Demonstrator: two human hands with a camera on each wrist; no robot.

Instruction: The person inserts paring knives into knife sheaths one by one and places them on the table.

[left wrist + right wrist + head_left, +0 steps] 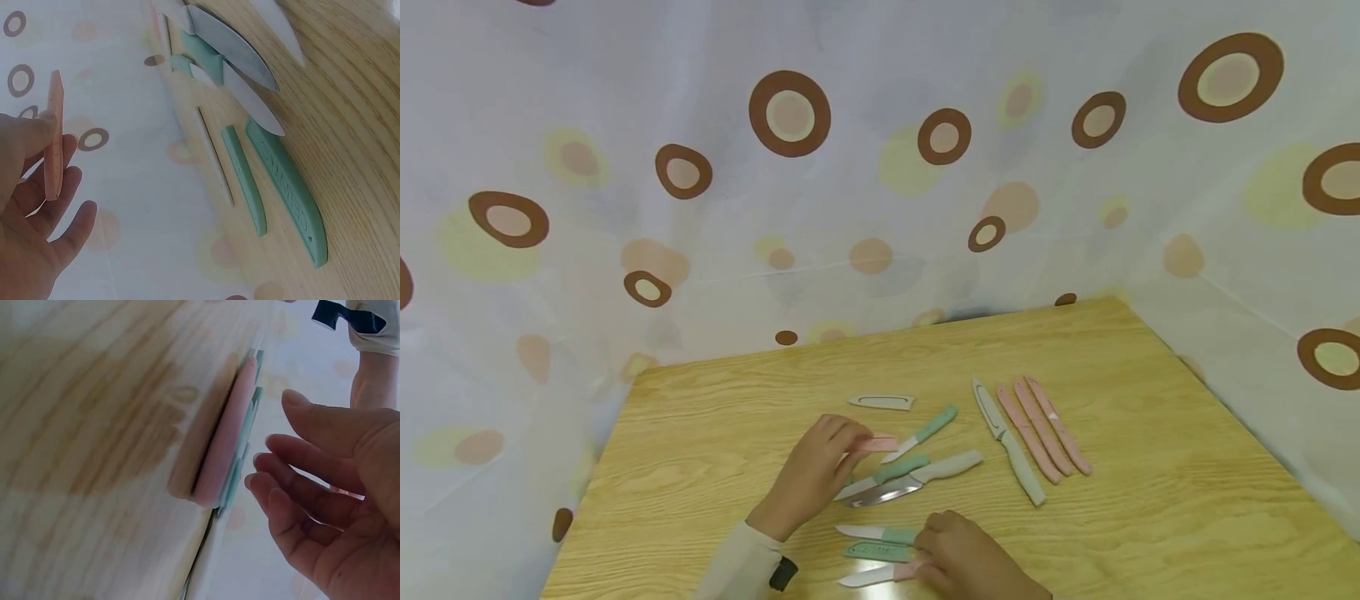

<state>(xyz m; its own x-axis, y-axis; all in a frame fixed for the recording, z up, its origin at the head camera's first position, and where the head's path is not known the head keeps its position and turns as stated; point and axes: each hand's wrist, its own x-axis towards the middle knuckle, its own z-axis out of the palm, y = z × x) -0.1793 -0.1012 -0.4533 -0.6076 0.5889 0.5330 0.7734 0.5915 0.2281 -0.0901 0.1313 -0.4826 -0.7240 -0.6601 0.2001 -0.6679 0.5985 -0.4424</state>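
Note:
My left hand (814, 468) pinches a pink knife sheath (55, 140) between thumb and fingers, raised above the table. Below that hand lie two green-handled knives (934, 423) with pale blades and a larger white-handled knife (951, 466) with a shiny metal blade. My right hand (966, 554) holds nothing, its fingers loosely bent beside the pink handle (230, 434) of a knife in the right wrist view. In the head view it overlaps the handle ends of this pink-handled knife (867, 577) and another green-handled knife (861, 532). Between those two knives lies a green sheath (877, 552).
A white sheath (880, 402) lies toward the back. Two more green sheaths (290, 194) show near the left hand in the left wrist view. To the right lie a sheathed white knife (1022, 471) and three pink sheathed knives (1043, 425). A patterned curtain (865, 167) surrounds the table.

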